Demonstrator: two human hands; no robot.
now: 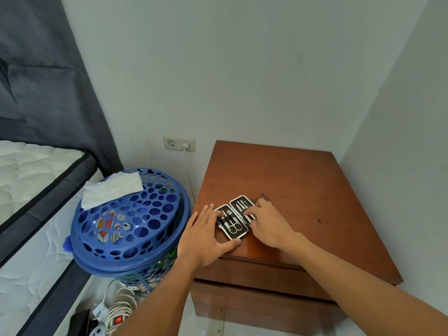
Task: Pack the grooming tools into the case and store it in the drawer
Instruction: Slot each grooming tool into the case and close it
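Note:
A small black grooming case (234,218) with a silver rim lies open flat near the front left of the brown wooden nightstand (291,190). Several metal tools sit in its two halves, among them small scissors (235,226) in the near half. My left hand (208,235) rests on the case's left edge, fingers spread, thumb along the near side. My right hand (269,224) lies over the right half, fingertips pressing on the tools there. The drawer fronts (254,275) below the top are closed.
A blue perforated laundry basket (128,226) with a white tissue (111,190) on its lid stands just left of the nightstand. A wall socket (179,143) with a plugged cord is behind it. Cables and a power strip (116,314) lie on the floor; a mattress (29,214) is at left.

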